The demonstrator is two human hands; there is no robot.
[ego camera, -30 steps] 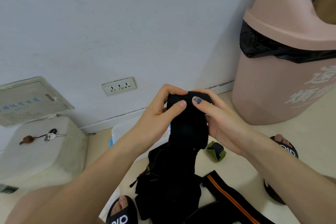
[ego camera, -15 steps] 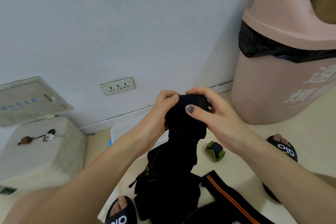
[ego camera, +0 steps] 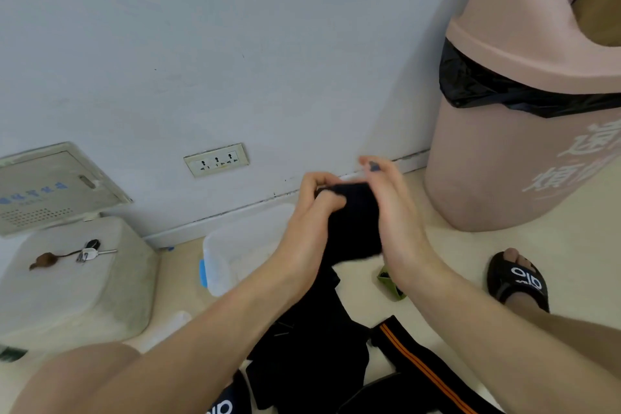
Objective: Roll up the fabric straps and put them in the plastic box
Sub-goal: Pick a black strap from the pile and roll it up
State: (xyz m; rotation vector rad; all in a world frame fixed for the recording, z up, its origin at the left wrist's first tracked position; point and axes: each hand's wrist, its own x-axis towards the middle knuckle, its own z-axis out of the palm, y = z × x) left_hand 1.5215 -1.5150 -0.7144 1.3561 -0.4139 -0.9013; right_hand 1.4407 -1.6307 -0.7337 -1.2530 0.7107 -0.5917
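- Pink bin point(ego camera: 517, 151) with a black liner stands against the wall to my right; it plays no part in the job.
- Pale block point(ego camera: 67, 279) sits to my left with keys point(ego camera: 89, 250) on top.
- Clear plastic box point(ego camera: 235, 245) is on the floor near the wall, just beyond my hands and partly hidden by my left forearm. I can't make out anything inside it.
- Black strap point(ego camera: 353, 222) is held above the floor: its upper end is a fat roll between my hands and the tail hangs down onto a loose black pile on the floor.
- A second strap with orange stripes point(ego camera: 426, 370) lies flat on the floor near my right forearm.
- Left hand point(ego camera: 312, 212): fingers curled round the left side of the roll, thumb over the top, pinching it.
- Right hand point(ego camera: 389, 208): palm pressed against the roll's right side, fingers fairly straight and lifted at the tips.
- My read: the cloth is soft, light and limp and will spring loose if released. It's best gripped across the roll's flat ends, with tension on the tail.
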